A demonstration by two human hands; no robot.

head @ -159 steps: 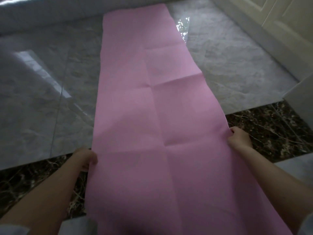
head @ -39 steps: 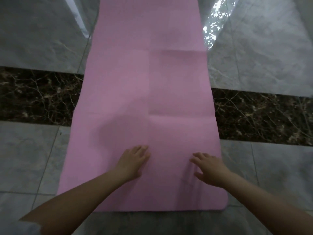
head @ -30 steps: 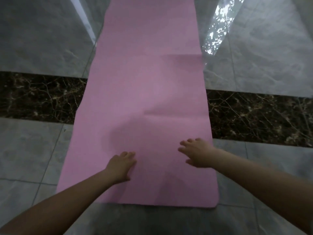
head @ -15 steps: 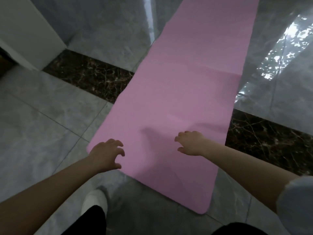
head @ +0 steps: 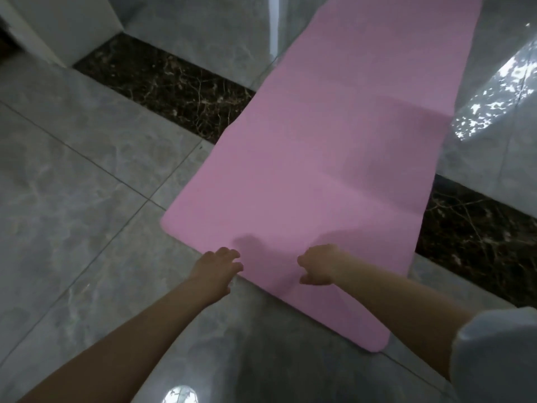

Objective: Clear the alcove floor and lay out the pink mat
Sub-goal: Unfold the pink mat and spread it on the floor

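Note:
The pink mat [head: 334, 158] lies unrolled and flat on the grey tiled floor, running from its near short edge up to the top right of the view, with faint fold creases across it. My left hand [head: 216, 267] hovers at the mat's near edge, fingers loosely spread, holding nothing. My right hand [head: 319, 267] is over the mat's near end with fingers loosely curled and empty. Whether either hand touches the mat is unclear.
A dark veined marble strip [head: 174, 85] crosses the floor under the mat. A white wall corner or cabinet base [head: 58, 21] stands at the top left. Bright window glare [head: 494, 106] reflects off the glossy tiles to the right of the mat.
Both hands let go of the mat's long sides, then pressed its near end and have since drawn back to the near edge. My view has swung left, so the mat now runs diagonally.

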